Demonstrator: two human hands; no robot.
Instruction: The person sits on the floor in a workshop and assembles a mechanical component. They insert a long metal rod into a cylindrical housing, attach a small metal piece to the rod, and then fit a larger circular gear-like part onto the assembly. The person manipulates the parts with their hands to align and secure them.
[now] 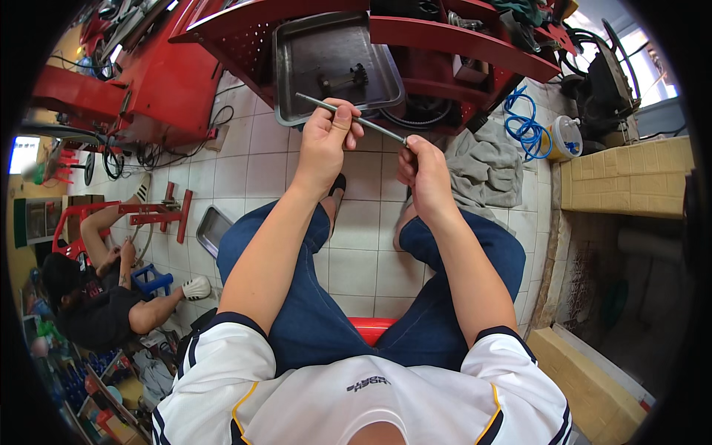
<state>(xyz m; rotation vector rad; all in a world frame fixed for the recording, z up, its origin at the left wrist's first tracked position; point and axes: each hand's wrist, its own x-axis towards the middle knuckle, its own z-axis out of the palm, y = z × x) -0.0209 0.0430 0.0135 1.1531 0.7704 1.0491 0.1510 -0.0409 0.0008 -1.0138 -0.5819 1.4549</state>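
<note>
I hold a metal rod (382, 130) slanting far-left to near-right, left grip (331, 127) clamped mid-length, nearer the tray (298, 67), right grip (415, 152) pinching its near end.

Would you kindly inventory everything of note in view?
Slim metal rod: one, grey, upper centre
Large rectangular tray: one, dark, ahead
Toothed metal shaft: one, dark, in large tray
Metal cabinetry: count unclear, red, ahead
Coiled hose: one, blue, floor right
Crumpled cloth: one, grey, floor right
Round tub: one, pale, right
Small rectangular tray: one, silver, floor left
Seated co-worker: one, dark clothing, left
Left grip, right grip: one each, bare, on rod
</note>
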